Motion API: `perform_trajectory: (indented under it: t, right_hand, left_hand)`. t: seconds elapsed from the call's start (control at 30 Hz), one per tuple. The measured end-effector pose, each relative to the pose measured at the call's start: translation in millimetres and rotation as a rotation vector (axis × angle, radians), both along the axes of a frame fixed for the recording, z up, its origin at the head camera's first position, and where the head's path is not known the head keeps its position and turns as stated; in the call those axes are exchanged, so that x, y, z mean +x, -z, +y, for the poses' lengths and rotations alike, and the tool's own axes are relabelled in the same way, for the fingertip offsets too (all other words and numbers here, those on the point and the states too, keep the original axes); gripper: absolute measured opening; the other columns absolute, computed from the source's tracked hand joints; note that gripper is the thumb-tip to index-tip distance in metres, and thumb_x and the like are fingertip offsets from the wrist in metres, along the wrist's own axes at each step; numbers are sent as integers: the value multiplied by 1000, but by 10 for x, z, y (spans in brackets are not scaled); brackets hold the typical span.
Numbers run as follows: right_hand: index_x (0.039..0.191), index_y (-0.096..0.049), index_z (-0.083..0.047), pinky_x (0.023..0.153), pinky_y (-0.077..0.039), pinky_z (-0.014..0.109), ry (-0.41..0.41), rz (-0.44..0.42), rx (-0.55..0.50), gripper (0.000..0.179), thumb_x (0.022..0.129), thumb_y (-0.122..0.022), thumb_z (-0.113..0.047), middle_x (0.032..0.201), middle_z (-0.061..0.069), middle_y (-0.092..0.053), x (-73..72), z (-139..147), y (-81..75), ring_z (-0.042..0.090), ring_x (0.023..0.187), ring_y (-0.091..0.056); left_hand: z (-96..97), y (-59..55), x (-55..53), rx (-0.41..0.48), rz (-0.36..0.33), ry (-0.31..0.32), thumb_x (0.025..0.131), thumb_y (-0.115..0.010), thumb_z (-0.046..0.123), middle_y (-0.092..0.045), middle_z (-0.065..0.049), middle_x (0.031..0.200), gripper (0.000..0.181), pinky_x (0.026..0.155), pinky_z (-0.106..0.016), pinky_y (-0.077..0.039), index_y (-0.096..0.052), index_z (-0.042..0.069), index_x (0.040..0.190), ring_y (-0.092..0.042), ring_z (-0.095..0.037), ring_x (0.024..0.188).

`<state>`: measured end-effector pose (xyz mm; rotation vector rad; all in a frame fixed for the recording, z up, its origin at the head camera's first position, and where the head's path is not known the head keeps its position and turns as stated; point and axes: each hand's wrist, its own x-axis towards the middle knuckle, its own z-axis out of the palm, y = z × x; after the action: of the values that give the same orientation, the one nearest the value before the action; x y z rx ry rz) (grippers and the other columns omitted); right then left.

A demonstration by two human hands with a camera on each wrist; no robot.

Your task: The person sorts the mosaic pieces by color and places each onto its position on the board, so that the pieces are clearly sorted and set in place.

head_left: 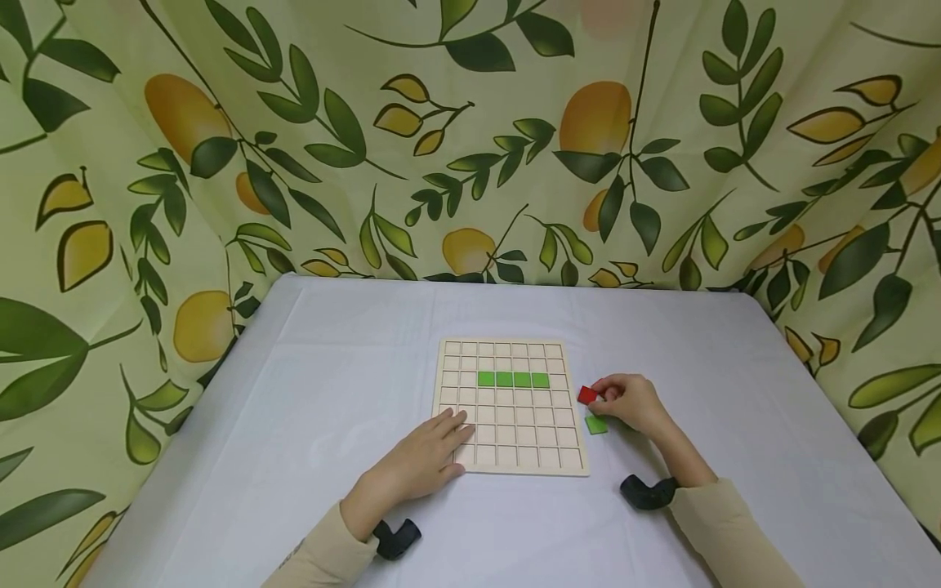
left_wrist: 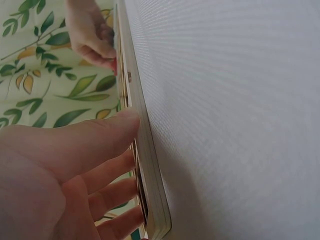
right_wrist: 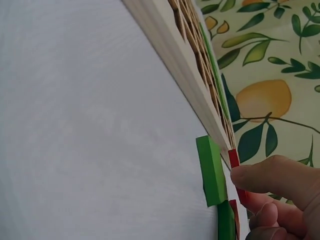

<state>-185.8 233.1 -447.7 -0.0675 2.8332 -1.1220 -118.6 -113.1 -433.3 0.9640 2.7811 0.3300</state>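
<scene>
A square wooden grid board (head_left: 525,415) lies on the table, with a row of several green tiles (head_left: 504,379) in its upper part. My left hand (head_left: 417,457) rests on the board's lower left corner, fingers spread and fairly straight; in the left wrist view its thumb (left_wrist: 100,142) touches the board's edge. Right of the board, my right hand (head_left: 631,402) pinches a red tile (head_left: 587,395) between thumb and finger. Just below that lies a loose green tile (head_left: 596,425). The right wrist view shows another green piece (right_wrist: 226,222) and a red piece partly hidden near the fingers.
A white cloth (head_left: 331,367) covers the table. Behind and at the sides hangs a curtain (head_left: 470,163) printed with leaves and fruit. Black wrist devices (head_left: 648,492) sit by both sleeves, close above the cloth.
</scene>
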Motion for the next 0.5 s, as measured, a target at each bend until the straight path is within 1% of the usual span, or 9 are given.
perform_trajectory:
  t: [0.3, 0.5]
  right_hand:
    - [100, -68, 8, 51, -33, 17, -9, -17, -117, 25, 80, -73, -6, 66, -3, -46, -20, -10, -43, 4, 60, -41]
    - [101, -67, 8, 50, -34, 16, -27, -19, -156, 26, 81, -72, -6, 67, -3, -46, -32, -43, -64, 3, 60, -41]
  left_hand:
    - [-5, -27, 16, -14, 12, 13, 95, -57, 27, -41, -16, 153, 54, 119, -45, -34, -45, 4, 143, -37, -35, 144]
    - [-8, -14, 10, -25, 30, 21, 95, -57, 28, -41, -16, 153, 54, 119, -44, -34, -45, 4, 143, -37, -35, 144]
